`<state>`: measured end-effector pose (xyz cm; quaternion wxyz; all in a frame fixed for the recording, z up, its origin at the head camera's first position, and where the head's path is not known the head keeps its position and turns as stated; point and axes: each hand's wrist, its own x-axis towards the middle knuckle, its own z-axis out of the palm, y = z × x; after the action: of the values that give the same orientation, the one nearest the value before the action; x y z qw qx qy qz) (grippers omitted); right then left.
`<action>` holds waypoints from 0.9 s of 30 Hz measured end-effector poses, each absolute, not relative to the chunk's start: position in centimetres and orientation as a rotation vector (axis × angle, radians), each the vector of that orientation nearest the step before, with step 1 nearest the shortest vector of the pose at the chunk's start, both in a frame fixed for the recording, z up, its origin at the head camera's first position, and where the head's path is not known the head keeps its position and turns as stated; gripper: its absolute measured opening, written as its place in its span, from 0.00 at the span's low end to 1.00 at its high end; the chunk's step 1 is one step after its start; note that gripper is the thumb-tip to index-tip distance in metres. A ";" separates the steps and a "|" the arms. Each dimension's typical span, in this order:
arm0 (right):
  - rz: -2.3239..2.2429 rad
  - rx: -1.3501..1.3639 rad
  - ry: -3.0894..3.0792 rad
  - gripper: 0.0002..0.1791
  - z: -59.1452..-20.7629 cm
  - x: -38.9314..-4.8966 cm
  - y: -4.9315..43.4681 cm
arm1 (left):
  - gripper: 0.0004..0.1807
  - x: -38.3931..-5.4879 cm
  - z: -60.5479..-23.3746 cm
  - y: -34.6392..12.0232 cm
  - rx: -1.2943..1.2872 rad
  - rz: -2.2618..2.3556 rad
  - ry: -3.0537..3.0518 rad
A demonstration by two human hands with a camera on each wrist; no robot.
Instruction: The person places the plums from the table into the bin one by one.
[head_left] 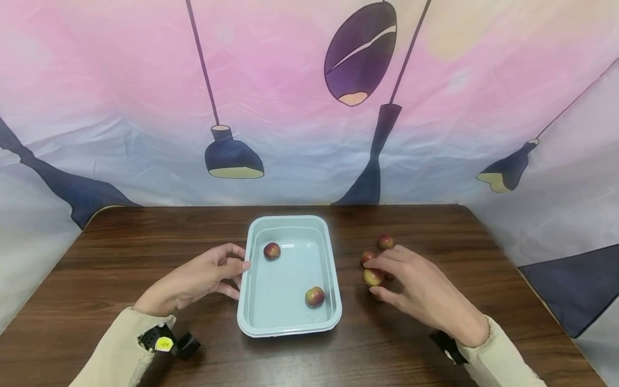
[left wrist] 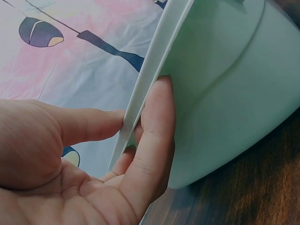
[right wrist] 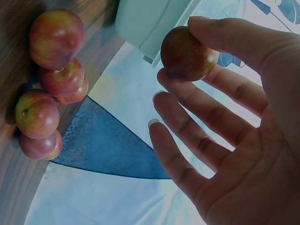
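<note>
Brown wood grain covers the table [head_left: 145,252], before a pastel cloth [head_left: 121,64]. Left fingers [left wrist: 157,126] pinch the tray [head_left: 290,330] by its rim; right fingers [right wrist: 206,105] hold a fruit [right wrist: 185,56] right of it. Only the head view shows two fruits [head_left: 314,297] inside; the right wrist view shows a clearer cluster [right wrist: 37,114] on the table.

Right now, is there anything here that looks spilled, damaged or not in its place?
Nothing stands out. The tray sits upright on the table, two fruits inside; the left hand holds its edge, the right hand pinches another fruit. I see no spill or damage.
</note>
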<state>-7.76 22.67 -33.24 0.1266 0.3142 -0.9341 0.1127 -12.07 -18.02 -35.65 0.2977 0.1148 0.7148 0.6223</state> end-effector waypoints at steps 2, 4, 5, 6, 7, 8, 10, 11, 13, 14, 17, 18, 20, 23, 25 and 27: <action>0.326 0.915 -2.719 0.18 -33.2 -7.8 22.6 | 0.29 -12.1 -35.7 -18.1 0.304 1.655 1.896; 0.323 0.914 -2.720 0.18 -33.1 -7.8 22.6 | 0.29 -12.1 -35.7 -18.1 0.306 1.654 1.895; 0.324 0.913 -2.720 0.18 -33.1 -7.7 22.6 | 0.29 -12.1 -35.7 -18.1 0.305 1.655 1.895; 0.323 0.911 -2.722 0.19 -33.1 -7.7 22.5 | 0.30 -12.1 -35.7 -18.1 0.306 1.655 1.894; 0.324 0.909 -2.723 0.19 -33.1 -7.7 22.5 | 0.30 -12.1 -35.7 -18.1 0.307 1.655 1.895; 0.326 0.908 -2.725 0.19 -33.0 -7.7 22.5 | 0.30 -12.0 -35.7 -18.1 0.307 1.654 1.895; 0.331 0.906 -2.728 0.20 -33.0 -7.6 22.5 | 0.29 -12.0 -35.7 -18.1 0.307 1.652 1.897; 0.335 0.907 -2.727 0.20 -33.0 -7.6 22.4 | 0.29 -12.0 -35.7 -18.1 0.306 1.651 1.897; 0.343 0.913 -2.725 0.20 -32.9 -7.6 22.3 | 0.29 -12.0 -35.6 -18.1 0.306 1.650 1.897; 0.349 0.916 -2.724 0.20 -32.9 -7.6 22.3 | 0.29 -12.0 -35.6 -18.1 0.307 1.649 1.899; 0.361 0.926 -2.719 0.20 -32.8 -7.6 22.1 | 0.29 -12.0 -35.6 -18.1 0.311 1.649 1.901; 0.365 0.928 -2.719 0.19 -32.8 -7.6 22.1 | 0.29 -12.0 -35.6 -18.1 0.313 1.649 1.901; 0.369 0.931 -2.715 0.19 -32.7 -7.6 22.0 | 0.29 -12.0 -35.6 -18.1 0.315 1.649 1.900; 0.368 0.947 -2.706 0.18 -32.6 -7.7 21.9 | 0.29 -12.0 -35.6 -18.1 0.311 1.651 1.896; 0.367 0.957 -2.699 0.18 -32.6 -7.9 21.7 | 0.29 -12.0 -35.6 -18.0 0.309 1.652 1.894; 0.363 0.963 -2.694 0.18 -32.4 -7.9 21.6 | 0.29 -12.0 -35.5 -18.0 0.308 1.652 1.897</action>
<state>-7.93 21.57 -32.43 0.1284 0.3310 -0.9265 0.1250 -11.99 -18.02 -35.54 0.2991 0.1161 0.7142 0.6221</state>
